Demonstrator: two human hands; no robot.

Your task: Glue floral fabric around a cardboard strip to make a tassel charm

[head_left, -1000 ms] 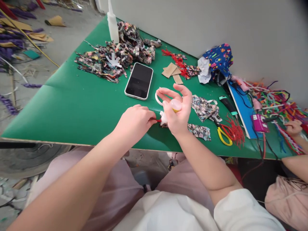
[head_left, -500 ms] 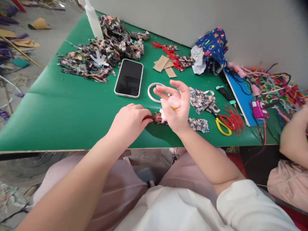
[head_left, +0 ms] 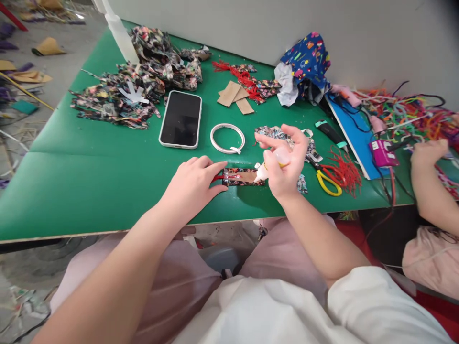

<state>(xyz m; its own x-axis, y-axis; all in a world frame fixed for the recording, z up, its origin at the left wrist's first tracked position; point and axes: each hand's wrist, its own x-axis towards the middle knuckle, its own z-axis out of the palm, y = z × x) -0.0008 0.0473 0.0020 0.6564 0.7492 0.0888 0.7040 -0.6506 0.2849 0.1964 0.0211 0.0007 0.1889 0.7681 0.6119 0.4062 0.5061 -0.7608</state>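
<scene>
My left hand [head_left: 195, 184] is at the left end of a narrow floral fabric strip [head_left: 238, 177], its thumb and index finger at the strip's two long edges. Brown card shows along the middle of the strip, and red cord [head_left: 217, 177] comes out at its left end under my fingers. In my right hand [head_left: 287, 165] is a small translucent glue bottle [head_left: 283, 155], tilted down to the left. Its white nozzle [head_left: 258, 173] points at the right part of the strip; whether it touches cannot be made out.
Behind the strip lie a tape roll [head_left: 227, 138], a phone [head_left: 180, 119] and brown card pieces [head_left: 234, 97]. Floral scraps [head_left: 118, 102] and a squeeze bottle [head_left: 122, 38] stand left. Yellow-handled scissors [head_left: 329, 184] and a cutter [head_left: 330, 134] lie right. Another person's arm [head_left: 428, 177] reaches in.
My right hand has moved right with the glue bottle, the nozzle passing toward the strip's right end and uncovering its brown middle. My left hand stays at the strip's left end. The view has shifted slightly.
</scene>
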